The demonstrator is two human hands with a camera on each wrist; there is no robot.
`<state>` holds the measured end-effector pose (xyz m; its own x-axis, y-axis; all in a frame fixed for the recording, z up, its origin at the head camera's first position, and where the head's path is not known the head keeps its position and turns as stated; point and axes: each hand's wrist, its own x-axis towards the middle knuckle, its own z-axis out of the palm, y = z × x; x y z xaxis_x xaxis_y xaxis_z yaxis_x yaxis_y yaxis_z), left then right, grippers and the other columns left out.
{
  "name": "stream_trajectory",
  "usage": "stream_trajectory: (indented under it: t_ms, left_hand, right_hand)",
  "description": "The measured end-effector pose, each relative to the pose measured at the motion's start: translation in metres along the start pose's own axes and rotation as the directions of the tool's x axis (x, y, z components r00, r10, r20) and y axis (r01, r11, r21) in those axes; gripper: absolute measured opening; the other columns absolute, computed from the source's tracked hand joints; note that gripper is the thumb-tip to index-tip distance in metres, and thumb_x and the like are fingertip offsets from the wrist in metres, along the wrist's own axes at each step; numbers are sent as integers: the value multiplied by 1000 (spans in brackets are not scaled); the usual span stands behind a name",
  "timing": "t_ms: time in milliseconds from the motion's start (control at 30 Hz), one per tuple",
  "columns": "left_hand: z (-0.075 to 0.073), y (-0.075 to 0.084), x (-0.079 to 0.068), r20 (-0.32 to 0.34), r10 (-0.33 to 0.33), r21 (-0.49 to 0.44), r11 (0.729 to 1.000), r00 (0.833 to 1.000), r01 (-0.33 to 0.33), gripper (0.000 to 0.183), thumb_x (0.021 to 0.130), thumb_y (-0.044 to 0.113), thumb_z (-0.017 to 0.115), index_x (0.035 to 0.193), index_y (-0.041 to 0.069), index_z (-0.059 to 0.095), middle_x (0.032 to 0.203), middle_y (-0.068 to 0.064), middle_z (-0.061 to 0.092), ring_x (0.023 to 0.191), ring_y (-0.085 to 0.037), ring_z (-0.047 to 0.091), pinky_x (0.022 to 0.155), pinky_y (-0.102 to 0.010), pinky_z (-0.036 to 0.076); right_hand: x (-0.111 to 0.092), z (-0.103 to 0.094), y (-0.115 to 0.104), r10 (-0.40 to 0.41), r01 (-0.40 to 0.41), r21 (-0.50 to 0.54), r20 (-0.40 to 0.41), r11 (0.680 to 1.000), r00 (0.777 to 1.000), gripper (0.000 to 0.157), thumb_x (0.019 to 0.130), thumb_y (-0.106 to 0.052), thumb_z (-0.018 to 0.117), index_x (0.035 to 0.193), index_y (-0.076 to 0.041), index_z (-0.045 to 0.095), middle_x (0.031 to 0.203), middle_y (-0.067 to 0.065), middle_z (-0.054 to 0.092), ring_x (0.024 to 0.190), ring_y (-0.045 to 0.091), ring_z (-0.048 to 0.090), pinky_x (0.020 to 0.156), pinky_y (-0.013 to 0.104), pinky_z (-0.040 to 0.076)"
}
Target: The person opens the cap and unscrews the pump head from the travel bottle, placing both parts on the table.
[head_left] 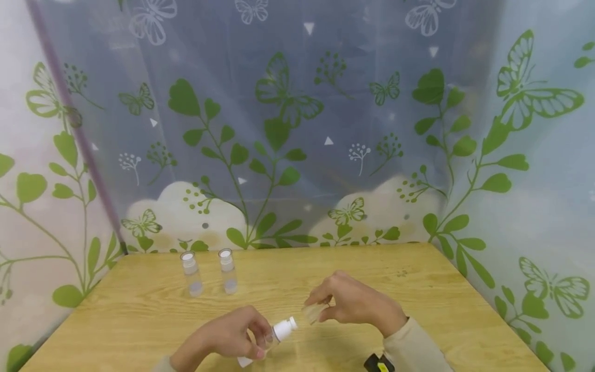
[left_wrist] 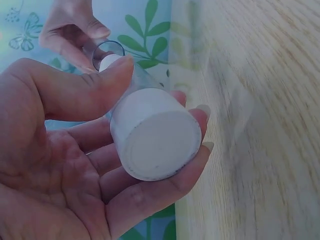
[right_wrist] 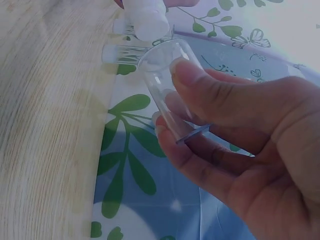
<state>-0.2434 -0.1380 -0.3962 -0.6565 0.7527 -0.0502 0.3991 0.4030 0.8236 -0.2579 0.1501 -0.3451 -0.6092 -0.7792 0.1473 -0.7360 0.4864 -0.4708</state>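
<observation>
"Hands?"
"From here I see the left hand [head_left: 236, 330] curled round a bottle [head_left: 282, 329], the right hand [head_left: 355, 302] pinching a clear cap [head_left: 313, 313], above the near surface [head_left: 135, 320]."
"Why tilted?"
"Presumably to line them up."

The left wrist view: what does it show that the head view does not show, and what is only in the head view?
Only the left wrist view shows the flat, round, white underside of the held clear cylindrical bottle.

Only the head view shows two upright clear bottles with white tops, and a black object with a yellow mark at the lower edge.

Both show the left hand gripping its bottle, the right hand holding a clear tubular cap, the wood-grain table and the leaf-printed backdrop.
</observation>
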Motion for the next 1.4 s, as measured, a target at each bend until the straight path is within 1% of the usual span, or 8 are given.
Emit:
stream_trajectory:
  t_ms: [133, 267, 367, 600, 900, 1033, 1233, 1400]
  left_hand:
    - [0, 2, 0, -8, -28, 15, 999, 1000, 28, 20, 74, 0, 71, 94, 1, 69, 75, -7, 71, 65, -5, 61, 59, -19, 53]
    - [1, 5, -1, -20, -58, 15, 998, 998, 59, 21, 72, -1, 72, 93, 2, 69, 73, -6, 70, 59, -5, 60, 57, -20, 52]
    - [1, 6, 0, -33, -61, 26, 998, 998, 62, 23, 72, -1, 73, 94, 3, 70, 72, -3, 70, 58, -4, 60, 57, -20, 52]
    - [2, 4, 2, -62, -49, 52, 997, 997, 52, 24, 74, 3, 76, 97, 6, 70, 79, -3, 70, 70, -5, 63, 65, -19, 53]
    - [5, 1, 5, -88, -36, 108, 993, 995, 45, 28, 72, 7, 79, 98, 11, 71, 82, 1, 71, 72, -3, 62, 66, -19, 52]
    - [6, 2, 4, -97, -40, 92, 995, 994, 49, 29, 71, 5, 79, 99, 10, 71, 83, -1, 71, 71, -4, 63, 64, -19, 52]
    - [3, 6, 3, -106, -54, 55, 997, 993, 60, 29, 72, 4, 78, 99, 8, 71, 84, -3, 70, 72, -7, 63, 62, -20, 52]
    - [1, 8, 2, -110, -48, 66, 996, 993, 55, 28, 72, 5, 78, 98, 9, 70, 84, -2, 70, 73, -6, 62, 63, -20, 52]
  right_hand:
    - [2, 0, 0, -8, 8, -7, -5, 1000, 1000, 30, 79, -10, 74, 109, -17, 72, 107, -3, 72, 93, 5, 67, 78, 18, 53]
    - [2, 0, 1, -11, 11, -41, -4, 999, 1000, 28, 80, -11, 75, 107, -17, 72, 102, -5, 72, 84, 0, 62, 74, 15, 51]
    - [2, 0, 1, -3, 3, -61, 2, 998, 1000, 29, 80, -10, 74, 108, -17, 72, 100, -4, 70, 81, 1, 60, 72, 16, 51]
    - [3, 2, 2, 15, -15, -52, 10, 999, 1000, 27, 87, -7, 67, 114, -11, 69, 107, 2, 68, 93, 8, 65, 78, 16, 52]
    - [4, 2, 5, 67, -65, -99, 21, 993, 998, 32, 88, -1, 62, 116, -14, 67, 111, 3, 67, 91, 8, 64, 74, 17, 52]
    - [5, 0, 10, 89, -85, -96, 35, 992, 995, 31, 88, -1, 62, 116, -13, 67, 113, 4, 67, 94, 11, 65, 75, 16, 52]
    - [8, -6, 20, 126, -118, -118, 68, 986, 990, 26, 89, -5, 63, 110, -17, 69, 112, 2, 68, 94, 9, 64, 77, 19, 52]
    - [10, -12, 30, 179, -162, -156, 98, 974, 979, 26, 86, -6, 66, 109, -18, 70, 111, -1, 69, 95, 9, 64, 79, 21, 52]
